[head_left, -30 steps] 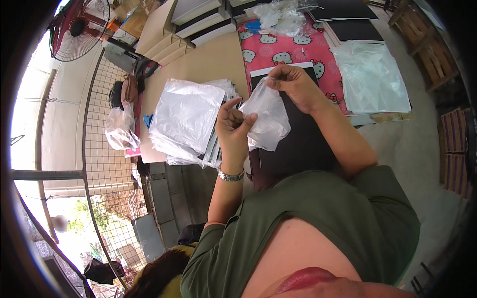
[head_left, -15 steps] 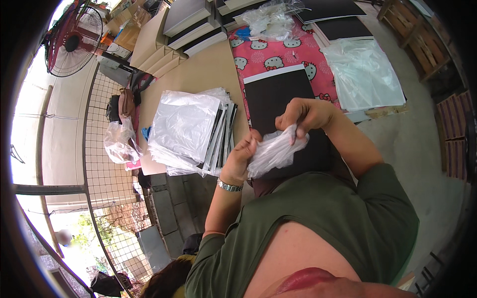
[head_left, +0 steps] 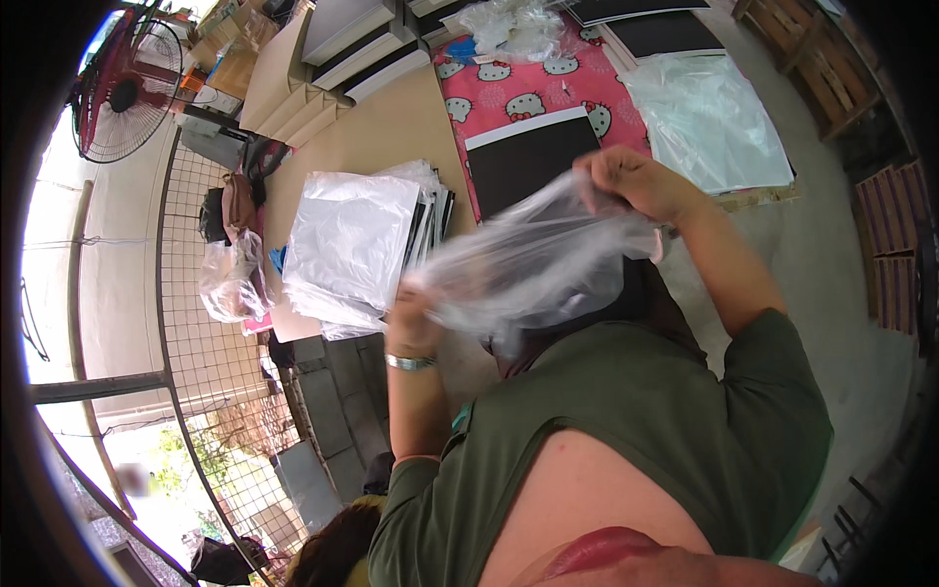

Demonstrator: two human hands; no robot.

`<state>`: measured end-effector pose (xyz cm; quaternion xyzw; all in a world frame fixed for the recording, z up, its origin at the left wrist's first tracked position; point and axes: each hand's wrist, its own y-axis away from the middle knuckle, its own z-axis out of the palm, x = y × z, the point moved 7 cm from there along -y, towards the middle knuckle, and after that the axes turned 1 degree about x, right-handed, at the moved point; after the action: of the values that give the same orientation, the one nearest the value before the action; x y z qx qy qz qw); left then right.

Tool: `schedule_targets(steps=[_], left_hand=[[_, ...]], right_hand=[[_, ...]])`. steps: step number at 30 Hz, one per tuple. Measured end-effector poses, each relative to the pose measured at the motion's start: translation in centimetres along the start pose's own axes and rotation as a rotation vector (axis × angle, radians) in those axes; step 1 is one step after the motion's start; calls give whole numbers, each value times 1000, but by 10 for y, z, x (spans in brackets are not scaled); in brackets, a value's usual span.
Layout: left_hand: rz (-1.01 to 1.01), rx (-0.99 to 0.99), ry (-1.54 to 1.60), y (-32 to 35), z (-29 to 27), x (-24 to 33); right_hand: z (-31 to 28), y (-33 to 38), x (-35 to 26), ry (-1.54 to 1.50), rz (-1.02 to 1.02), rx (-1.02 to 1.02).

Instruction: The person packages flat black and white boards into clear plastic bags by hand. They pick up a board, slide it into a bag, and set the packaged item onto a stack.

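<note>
A clear plastic bag [head_left: 533,259] is stretched between my two hands, blurred by motion. My left hand [head_left: 415,318], with a metal watch on the wrist, is closed on the bag's left end. Higher and to the right, my right hand [head_left: 636,184] pinches the other end. Under the bag lies a black sheet [head_left: 533,161] with a white strip along its far edge; the plastic covers part of it. Left of my hands stands a stack of plastic-wrapped sheets [head_left: 352,235], white on top with dark edges showing.
A pink patterned cover [head_left: 523,93] lies on the table beside a brown board [head_left: 391,127]. Flat clear bags [head_left: 709,122] are piled at the right. Stacked black-and-white sheets [head_left: 357,49] and crumpled plastic [head_left: 514,29] are at the back. A fan [head_left: 127,93] stands far left.
My hands have moved apart, left hand leftward and right hand up and rightward. The bunched plastic bag has spread out between them.
</note>
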<state>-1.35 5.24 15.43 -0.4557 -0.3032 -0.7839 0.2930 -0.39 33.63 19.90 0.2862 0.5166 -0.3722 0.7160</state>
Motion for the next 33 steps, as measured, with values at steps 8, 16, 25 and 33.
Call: schedule_targets(steps=[8, 16, 25, 33], left_hand=[[-196, -153, -175, -22, 17, -46], [49, 172, 404, -87, -46, -4], [84, 723, -1068, -247, -143, -36], [47, 712, -1260, -249, -91, -25]], right_hand=[[-36, 2, -10, -546, -510, 218], [-73, 5, 53, -165, 37, 18], [-198, -73, 87, 1065, 31, 920], [-234, -59, 112, 1097, 134, 1116]])
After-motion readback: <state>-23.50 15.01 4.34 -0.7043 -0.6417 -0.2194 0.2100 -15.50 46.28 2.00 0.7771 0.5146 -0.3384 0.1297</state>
